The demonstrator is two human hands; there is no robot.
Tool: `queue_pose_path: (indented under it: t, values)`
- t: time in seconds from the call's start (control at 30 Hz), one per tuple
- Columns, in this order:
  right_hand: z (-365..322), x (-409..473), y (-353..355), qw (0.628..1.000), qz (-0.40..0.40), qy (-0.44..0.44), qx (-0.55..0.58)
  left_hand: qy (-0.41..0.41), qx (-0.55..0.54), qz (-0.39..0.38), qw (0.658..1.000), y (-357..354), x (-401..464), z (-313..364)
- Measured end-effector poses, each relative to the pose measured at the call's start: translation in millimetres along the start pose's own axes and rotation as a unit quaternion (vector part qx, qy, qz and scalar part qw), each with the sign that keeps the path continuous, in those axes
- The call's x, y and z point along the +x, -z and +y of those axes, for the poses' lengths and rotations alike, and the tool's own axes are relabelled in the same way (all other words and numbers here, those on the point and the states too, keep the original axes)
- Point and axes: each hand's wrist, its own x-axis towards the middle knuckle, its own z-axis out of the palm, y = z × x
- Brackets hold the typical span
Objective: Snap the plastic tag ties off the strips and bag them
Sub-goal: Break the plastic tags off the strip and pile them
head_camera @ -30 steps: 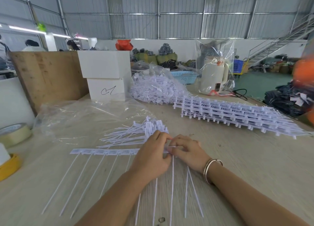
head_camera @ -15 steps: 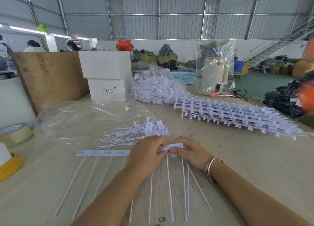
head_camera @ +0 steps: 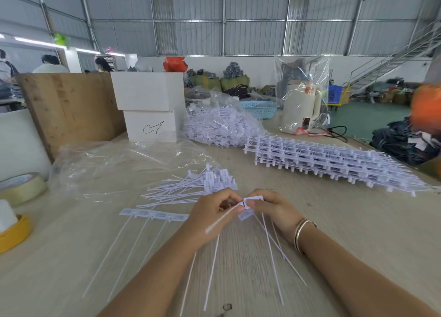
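Head view: pinching one tag tie (head_camera: 253, 201) by its head in the right hand (head_camera: 272, 209), gripping the adjoining part of the strip (head_camera: 155, 215) in the left hand (head_camera: 212, 217), both held just above the worktop (head_camera: 346, 245). Bending sharply at the joint, keeping fingertips close to the break, avoiding twisting the thin tails. Lying just beyond the hands: loose pile of freed ties (head_camera: 191, 187), beside the empty clear bag (head_camera: 124, 166). Waiting far right: stack of uncut strips (head_camera: 334, 164). Crowding the left edge: tape rolls (head_camera: 21, 190); white boxes (head_camera: 150, 106) behind.
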Motion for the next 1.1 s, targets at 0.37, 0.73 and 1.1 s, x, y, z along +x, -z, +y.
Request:
queue_pose_path:
  t: [0.37,0.73,1.1]
  values:
    - [-4,1,12,0.998,0.027,-0.009,0.049,0.004,-0.007,-0.014,1.000,2,-2,0]
    - [-4,1,-3,0.958,0.034,0.004,-0.285,-0.081,0.217,0.046,0.972,0,-4,-2]
    - [-3,1,2,0.979,0.005,0.019,-0.205,-0.067,0.256,0.021,0.964,-1,-6,8]
